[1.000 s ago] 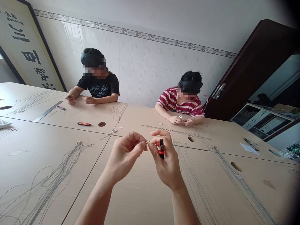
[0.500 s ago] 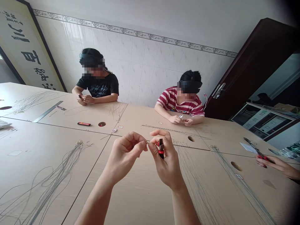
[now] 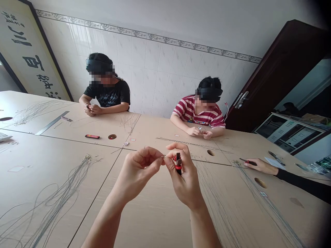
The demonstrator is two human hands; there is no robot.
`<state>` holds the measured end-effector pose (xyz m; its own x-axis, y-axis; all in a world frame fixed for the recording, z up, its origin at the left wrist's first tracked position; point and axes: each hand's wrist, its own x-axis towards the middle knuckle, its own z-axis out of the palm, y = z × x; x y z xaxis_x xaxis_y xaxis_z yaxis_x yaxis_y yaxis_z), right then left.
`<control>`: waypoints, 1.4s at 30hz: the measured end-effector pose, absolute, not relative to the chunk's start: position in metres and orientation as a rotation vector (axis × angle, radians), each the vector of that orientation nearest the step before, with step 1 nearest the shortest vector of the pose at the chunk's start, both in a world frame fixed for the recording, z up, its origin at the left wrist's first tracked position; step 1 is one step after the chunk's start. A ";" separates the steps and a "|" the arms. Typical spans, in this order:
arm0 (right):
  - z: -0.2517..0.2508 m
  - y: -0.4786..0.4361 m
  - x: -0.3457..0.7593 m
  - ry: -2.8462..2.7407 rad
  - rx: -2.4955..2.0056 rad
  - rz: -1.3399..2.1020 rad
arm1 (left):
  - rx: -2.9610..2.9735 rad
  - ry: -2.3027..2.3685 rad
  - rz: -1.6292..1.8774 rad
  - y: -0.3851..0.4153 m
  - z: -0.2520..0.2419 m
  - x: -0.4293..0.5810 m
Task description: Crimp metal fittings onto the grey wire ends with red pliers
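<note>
Over the middle of the table, my left hand (image 3: 142,168) has its thumb and fingers pinched on something too small to make out. Its fingertips meet those of my right hand (image 3: 183,175). Pliers (image 3: 178,163) with dark jaws and red-and-black parts are gripped in my right hand, jaws up. The right thumb and a finger also pinch at the tiny piece between the hands. To the left lies a bundle of thin grey cords (image 3: 63,193) with small metal ends; more thin cords (image 3: 219,203) spread out right of my right arm.
Two co-workers (image 3: 107,93) (image 3: 199,113) sit opposite, hands on small pieces. From the right, another person's hand (image 3: 261,166) holds a red-handled tool above a cord bundle (image 3: 271,210). A metal ruler (image 3: 53,122), a red-and-black box (image 3: 92,136) and table holes (image 3: 211,152) are farther back.
The other person's hand at the right has reached leftward with the red-handled tool, over the cord ends. My own hands have barely moved, still pinched together.
</note>
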<state>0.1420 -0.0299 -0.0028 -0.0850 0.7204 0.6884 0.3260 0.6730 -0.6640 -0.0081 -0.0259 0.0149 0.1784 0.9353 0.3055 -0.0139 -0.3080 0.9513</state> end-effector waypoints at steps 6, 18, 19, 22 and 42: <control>-0.004 -0.030 0.142 -1.691 -0.863 0.378 | 1.546 0.942 1.272 -0.027 0.017 -0.010; -0.006 -0.031 0.143 -1.706 -0.905 0.366 | 1.470 0.938 1.200 -0.026 0.022 -0.013; -0.006 -0.031 0.143 -1.709 -0.903 0.366 | 1.460 0.931 1.203 -0.026 0.023 -0.012; -0.006 -0.030 0.143 -1.721 -0.904 0.362 | 1.438 0.911 1.216 -0.026 0.022 -0.012; -0.006 -0.030 0.142 -1.727 -0.915 0.374 | 1.432 0.939 1.204 -0.026 0.022 -0.012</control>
